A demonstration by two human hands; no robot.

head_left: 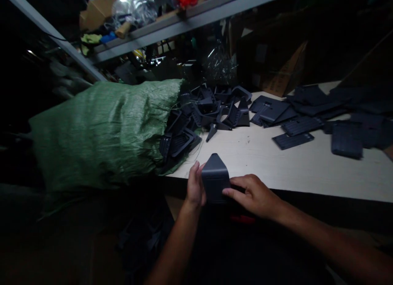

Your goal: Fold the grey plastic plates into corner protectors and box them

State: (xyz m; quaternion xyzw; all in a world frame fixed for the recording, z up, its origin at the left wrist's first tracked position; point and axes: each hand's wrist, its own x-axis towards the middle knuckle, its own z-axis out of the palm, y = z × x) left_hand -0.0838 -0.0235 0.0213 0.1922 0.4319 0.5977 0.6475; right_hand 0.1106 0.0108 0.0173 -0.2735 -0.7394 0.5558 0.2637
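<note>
A dark grey plastic part (pixel 215 178) with a pointed top is held upright at the near edge of the pale table (pixel 276 162). My left hand (pixel 195 187) grips its left side, fingers curled round it. My right hand (pixel 253 195) grips its right side, thumb and fingers pressed on it. A pile of similar dark parts (pixel 202 111) spills from the mouth of a green woven sack (pixel 104 129) just behind and left of my hands.
Flat ribbed dark panels (pixel 294 125) lie scattered across the right half of the table. A cardboard box (pixel 285 76) stands at the back. A metal shelf (pixel 172 27) above carries boxes, a plastic bag and something red.
</note>
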